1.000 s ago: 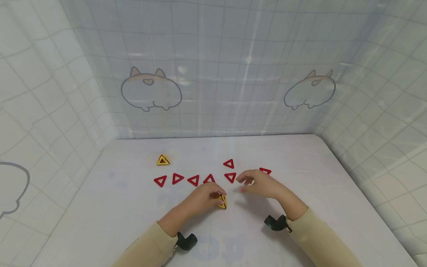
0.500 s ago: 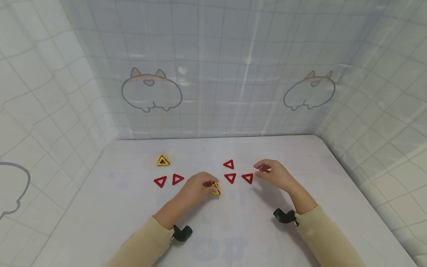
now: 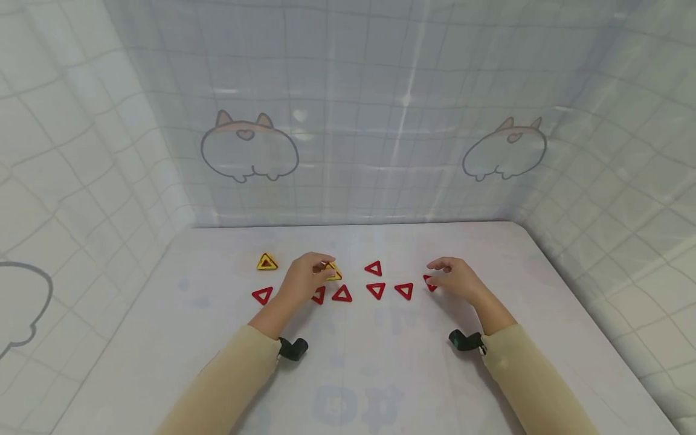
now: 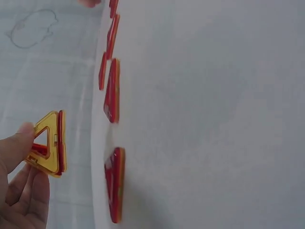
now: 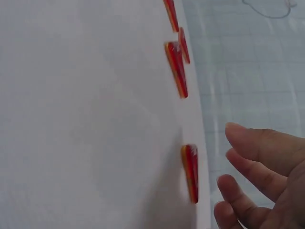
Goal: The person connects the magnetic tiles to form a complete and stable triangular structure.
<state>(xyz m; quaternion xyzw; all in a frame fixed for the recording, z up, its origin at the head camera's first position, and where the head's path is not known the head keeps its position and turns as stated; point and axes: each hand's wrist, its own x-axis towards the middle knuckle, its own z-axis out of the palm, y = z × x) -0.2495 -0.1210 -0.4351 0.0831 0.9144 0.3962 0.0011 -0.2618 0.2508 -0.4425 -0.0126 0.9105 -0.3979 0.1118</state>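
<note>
My left hand (image 3: 300,281) pinches a small stack of yellow and red triangle tiles (image 4: 46,149) between thumb and fingers, raised above the table in the left wrist view. A similar yellow triangle piece with a red middle (image 3: 267,262) lies just left of that hand. My right hand (image 3: 461,283) hovers at the right with fingers bent loosely and nothing between them. Its thumb overlaps a red triangle tile (image 3: 429,284) in the head view; the right wrist view shows that tile (image 5: 190,174) lying apart from the fingertips.
Several red triangle tiles, such as the middle one (image 3: 376,290) and the leftmost one (image 3: 263,295), form a rough row across the white table (image 3: 380,362). One more red tile (image 3: 373,268) lies behind the row. Sheeted walls with a grid print (image 3: 359,121) enclose the back and sides.
My left hand has carried the tile stack away from me and to the left, past the row. My right hand has moved right and farther back, uncovering a red tile.
</note>
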